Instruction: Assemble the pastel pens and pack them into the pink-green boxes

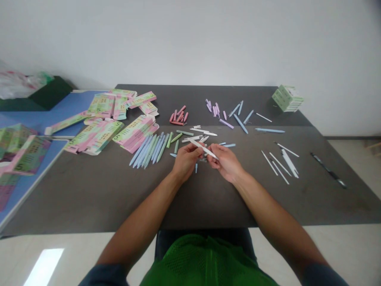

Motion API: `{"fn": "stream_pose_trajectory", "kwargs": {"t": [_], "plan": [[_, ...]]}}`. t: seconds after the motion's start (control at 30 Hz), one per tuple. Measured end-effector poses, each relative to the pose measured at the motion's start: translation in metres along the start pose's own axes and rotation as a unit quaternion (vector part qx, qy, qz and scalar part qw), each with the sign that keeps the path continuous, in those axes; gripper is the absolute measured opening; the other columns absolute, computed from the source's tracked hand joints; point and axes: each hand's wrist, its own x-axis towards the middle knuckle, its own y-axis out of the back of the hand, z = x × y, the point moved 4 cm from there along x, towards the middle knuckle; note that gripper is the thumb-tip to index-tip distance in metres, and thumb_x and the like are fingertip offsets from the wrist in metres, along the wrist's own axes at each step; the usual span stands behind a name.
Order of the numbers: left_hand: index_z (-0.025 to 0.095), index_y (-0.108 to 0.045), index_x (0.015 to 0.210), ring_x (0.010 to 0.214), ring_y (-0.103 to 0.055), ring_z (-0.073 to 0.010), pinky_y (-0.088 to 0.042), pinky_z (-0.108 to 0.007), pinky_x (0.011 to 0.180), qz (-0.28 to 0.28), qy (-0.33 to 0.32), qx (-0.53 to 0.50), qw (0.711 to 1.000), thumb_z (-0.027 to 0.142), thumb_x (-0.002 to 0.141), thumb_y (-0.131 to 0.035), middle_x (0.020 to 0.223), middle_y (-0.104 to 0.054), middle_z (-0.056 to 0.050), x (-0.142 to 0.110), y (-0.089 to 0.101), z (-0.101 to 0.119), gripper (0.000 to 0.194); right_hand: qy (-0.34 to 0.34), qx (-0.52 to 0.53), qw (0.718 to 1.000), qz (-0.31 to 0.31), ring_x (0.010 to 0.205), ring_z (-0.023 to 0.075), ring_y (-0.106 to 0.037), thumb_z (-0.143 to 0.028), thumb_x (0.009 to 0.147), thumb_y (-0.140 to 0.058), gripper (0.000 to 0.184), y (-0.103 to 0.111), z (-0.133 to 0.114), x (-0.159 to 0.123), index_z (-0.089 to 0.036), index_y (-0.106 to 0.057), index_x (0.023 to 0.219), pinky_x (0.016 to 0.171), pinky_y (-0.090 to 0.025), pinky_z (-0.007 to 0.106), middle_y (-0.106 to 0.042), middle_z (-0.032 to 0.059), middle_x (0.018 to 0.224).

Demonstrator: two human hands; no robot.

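Between my two hands, above the dark table, a white pen [204, 149] slants down to the right. My left hand [187, 159] is closed on its upper left part. The fingers of my right hand [225, 161] pinch its lower right end. Loose white pen parts [205, 132] lie just beyond my fingers. To the left rests a row of blue and green pens [149, 150], with short green barrels [176, 137] beside it. Farther back are red pen pieces [179, 116], purple pieces [214, 109] and blue pieces [240, 123].
Green-and-pink cartons [135, 133] are heaped at the left, some on a blue surface [71, 107]. A dark green box [50, 93] holds plastic bags. At the right lie thin white refills [279, 169], white barrels [289, 163] and a black pen [327, 170]. A small green box [287, 98] stands at the back right.
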Motion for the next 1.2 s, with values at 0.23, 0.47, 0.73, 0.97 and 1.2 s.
{"fn": "stream_pose_trajectory", "kwargs": {"t": [0.23, 0.47, 0.73, 0.97, 1.2], "plan": [[0.014, -0.072, 0.086, 0.066, -0.053, -0.008, -0.042, -0.023, 0.066, 0.028, -0.024, -0.025, 0.999, 0.023, 0.071, -0.083, 0.077, -0.063, -0.001, 0.001, 0.0, -0.002, 0.02, -0.025, 0.047, 0.998, -0.018, 0.051, 0.0071, -0.043, -0.042, 0.069, -0.082, 0.035, -0.002, -0.003, -0.005, -0.02, -0.058, 0.084, 0.043, -0.023, 0.02, -0.058, -0.0033, 0.069], [0.014, -0.074, 0.083, 0.07, -0.053, -0.0079, -0.043, -0.023, 0.068, 0.061, -0.042, -0.041, 0.996, 0.02, 0.068, -0.083, 0.082, -0.065, -0.001, 0.002, 0.003, 0.004, 0.018, 0.056, -0.007, 0.997, 0.05, 0.06, 0.0096, -0.052, -0.034, 0.061, -0.088, 0.033, 0.002, -0.003, 0.0, -0.018, -0.065, 0.079, 0.052, -0.039, 0.022, -0.061, -0.0013, 0.069], [0.014, -0.076, 0.082, 0.073, -0.054, -0.0096, -0.043, -0.024, 0.07, 0.058, -0.05, -0.03, 0.997, 0.018, 0.068, -0.082, 0.083, -0.067, -0.002, 0.0, 0.003, 0.008, 0.016, -0.005, -0.04, 0.999, 0.032, 0.039, 0.007, -0.043, -0.065, 0.072, -0.078, 0.05, 0.004, 0.001, 0.0, -0.017, -0.064, 0.076, 0.034, -0.022, 0.02, -0.058, -0.0007, 0.054], [0.015, -0.073, 0.085, 0.072, -0.056, -0.0092, -0.044, -0.023, 0.067, 0.052, -0.04, -0.043, 0.997, 0.02, 0.07, -0.081, 0.084, -0.065, -0.002, 0.002, 0.002, 0.003, 0.018, -0.033, -0.04, 0.999, 0.015, 0.032, 0.0065, -0.028, -0.074, 0.079, -0.062, 0.055, 0.002, 0.001, -0.003, -0.02, -0.059, 0.081, 0.033, -0.008, 0.021, -0.048, -0.0047, 0.042], [0.013, -0.073, 0.083, 0.073, -0.056, -0.0099, -0.046, -0.023, 0.068, 0.086, -0.032, -0.077, 0.993, 0.018, 0.074, -0.078, 0.079, -0.062, -0.002, 0.003, 0.004, 0.001, 0.011, 0.117, -0.049, 0.992, 0.007, 0.058, 0.0087, -0.053, -0.051, 0.078, -0.078, 0.04, -0.006, -0.002, -0.006, -0.025, -0.052, 0.096, 0.05, -0.04, 0.021, -0.062, -0.0048, 0.076]]}}
